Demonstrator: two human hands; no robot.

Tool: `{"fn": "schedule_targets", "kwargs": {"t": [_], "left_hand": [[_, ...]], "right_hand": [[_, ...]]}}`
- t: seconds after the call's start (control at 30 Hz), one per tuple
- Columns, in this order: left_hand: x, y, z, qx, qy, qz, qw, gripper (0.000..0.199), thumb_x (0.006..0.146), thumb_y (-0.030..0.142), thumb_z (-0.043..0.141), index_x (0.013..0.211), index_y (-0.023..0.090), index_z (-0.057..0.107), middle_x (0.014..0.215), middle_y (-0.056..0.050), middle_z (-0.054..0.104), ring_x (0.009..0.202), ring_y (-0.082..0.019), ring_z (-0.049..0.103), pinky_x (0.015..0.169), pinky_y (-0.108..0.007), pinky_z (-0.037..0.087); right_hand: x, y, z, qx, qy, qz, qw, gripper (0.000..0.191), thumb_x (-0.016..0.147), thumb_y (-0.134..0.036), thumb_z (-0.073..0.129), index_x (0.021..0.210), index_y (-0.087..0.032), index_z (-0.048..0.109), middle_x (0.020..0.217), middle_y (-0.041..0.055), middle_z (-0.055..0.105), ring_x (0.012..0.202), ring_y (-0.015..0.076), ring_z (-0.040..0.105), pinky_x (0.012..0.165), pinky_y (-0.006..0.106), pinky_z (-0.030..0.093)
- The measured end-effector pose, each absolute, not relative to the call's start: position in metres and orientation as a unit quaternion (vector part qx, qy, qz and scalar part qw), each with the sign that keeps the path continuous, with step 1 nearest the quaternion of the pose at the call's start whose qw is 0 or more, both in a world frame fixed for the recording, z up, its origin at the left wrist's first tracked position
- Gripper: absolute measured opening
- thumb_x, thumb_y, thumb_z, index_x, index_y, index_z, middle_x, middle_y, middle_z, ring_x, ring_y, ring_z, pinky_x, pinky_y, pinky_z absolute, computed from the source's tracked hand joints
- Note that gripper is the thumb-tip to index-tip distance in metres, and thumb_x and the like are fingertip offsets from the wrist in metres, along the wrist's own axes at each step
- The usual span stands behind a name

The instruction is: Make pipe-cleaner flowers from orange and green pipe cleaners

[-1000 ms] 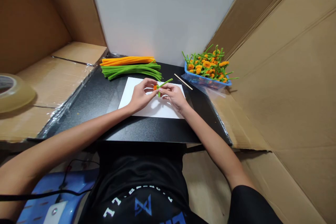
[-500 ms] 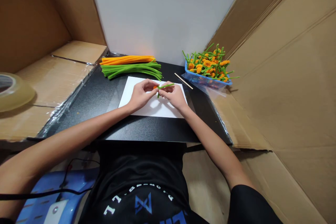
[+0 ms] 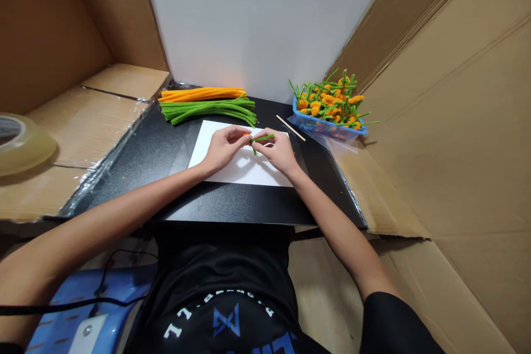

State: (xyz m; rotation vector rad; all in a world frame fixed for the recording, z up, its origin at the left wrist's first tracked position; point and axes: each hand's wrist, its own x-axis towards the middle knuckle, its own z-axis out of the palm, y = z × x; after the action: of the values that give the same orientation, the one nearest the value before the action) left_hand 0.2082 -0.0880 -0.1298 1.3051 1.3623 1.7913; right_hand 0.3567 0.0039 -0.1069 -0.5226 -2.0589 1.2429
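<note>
Above a white sheet point(image 3: 232, 175), my left hand point(image 3: 225, 147) pinches the orange part of a small pipe-cleaner piece, mostly hidden by the fingertips. My right hand point(image 3: 277, 149) has its thumb and fingers closed on the green stem point(image 3: 264, 138) of the same piece. One green end sticks out to the right and another points down between the hands. Behind them lie a bundle of orange pipe cleaners point(image 3: 203, 93) and a bundle of green ones point(image 3: 199, 109).
A blue basket point(image 3: 327, 126) full of orange and green pipe-cleaner pieces stands at the back right of the black table point(image 3: 232, 204). Beside it lies a thin wooden stick point(image 3: 291, 128). A large tape roll point(image 3: 35, 146) rests on cardboard at the left.
The lower green end has shifted slightly right and the long stem sits a little lower. Less of the orange part shows between my fingers, and both hands stay nearly in place.
</note>
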Motion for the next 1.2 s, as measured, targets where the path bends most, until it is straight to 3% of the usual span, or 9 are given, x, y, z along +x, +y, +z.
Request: {"fn": "schedule_targets", "kwargs": {"t": [0.37,0.5,0.6,0.77,0.9,1.07,1.2], "left_hand": [[0.205,-0.084,-0.137,0.502,0.536,0.629,0.255,0.033,0.083,0.049,0.070,0.091,0.017,0.065,0.066,-0.001,0.068,0.062,-0.014,0.063,0.059,-0.025,0.046],[0.207,-0.088,-0.132,0.543,0.553,0.600,0.196,0.031,0.087,0.047,0.066,0.094,0.017,0.066,0.082,-0.005,0.074,0.074,-0.016,0.068,0.070,-0.028,0.053],[0.205,-0.090,-0.131,0.623,0.549,0.548,0.106,0.032,0.085,0.039,0.069,0.109,0.017,0.067,0.098,-0.007,0.074,0.084,-0.017,0.069,0.077,-0.030,0.055],[0.196,-0.088,-0.137,0.706,0.543,0.454,-0.031,0.038,0.088,0.018,0.060,0.127,0.018,0.060,0.100,-0.007,0.073,0.088,-0.018,0.066,0.084,-0.036,0.053],[0.197,-0.087,-0.134,0.742,0.547,0.378,-0.081,0.050,0.090,0.012,0.053,0.140,0.013,0.048,0.107,-0.011,0.071,0.094,-0.021,0.064,0.087,-0.039,0.053],[0.200,-0.088,-0.128,0.762,0.564,0.294,-0.123,0.041,0.087,0.010,0.051,0.127,0.012,0.056,0.111,-0.014,0.071,0.097,-0.024,0.063,0.086,-0.038,0.052],[0.197,-0.087,-0.130,0.759,0.574,0.288,-0.110,0.033,0.086,0.014,0.055,0.118,0.015,0.059,0.100,-0.012,0.072,0.092,-0.024,0.063,0.080,-0.035,0.052]], "right_hand": [[0.359,0.010,-0.111,-0.189,-0.828,0.427,0.309,0.008,0.075,-0.026,0.071,0.079,-0.019,0.072,0.081,0.0039,0.074,0.078,0.0196,0.069,0.079,0.035,0.054],[0.357,0.011,-0.112,-0.220,-0.794,0.477,0.306,0.012,0.071,-0.027,0.073,0.078,-0.018,0.071,0.077,0.0039,0.073,0.073,0.0184,0.068,0.073,0.033,0.054],[0.357,0.011,-0.111,-0.249,-0.749,0.543,0.286,0.017,0.067,-0.029,0.075,0.077,-0.016,0.069,0.067,0.0032,0.071,0.063,0.0159,0.065,0.064,0.030,0.053],[0.359,0.009,-0.104,-0.264,-0.703,0.608,0.259,0.025,0.060,-0.033,0.082,0.073,-0.016,0.071,0.066,0.0037,0.071,0.061,0.0141,0.064,0.062,0.027,0.053],[0.360,0.009,-0.102,-0.272,-0.676,0.642,0.239,0.027,0.059,-0.035,0.085,0.074,-0.016,0.073,0.067,0.0037,0.071,0.060,0.0128,0.062,0.062,0.027,0.053],[0.360,0.007,-0.102,-0.267,-0.668,0.657,0.226,0.023,0.060,-0.033,0.083,0.069,-0.015,0.073,0.063,0.0026,0.068,0.058,0.0115,0.059,0.060,0.026,0.050],[0.359,0.004,-0.102,-0.262,-0.679,0.644,0.235,0.019,0.059,-0.031,0.081,0.066,-0.016,0.072,0.060,0.0017,0.066,0.057,0.0116,0.057,0.058,0.026,0.047]]}}
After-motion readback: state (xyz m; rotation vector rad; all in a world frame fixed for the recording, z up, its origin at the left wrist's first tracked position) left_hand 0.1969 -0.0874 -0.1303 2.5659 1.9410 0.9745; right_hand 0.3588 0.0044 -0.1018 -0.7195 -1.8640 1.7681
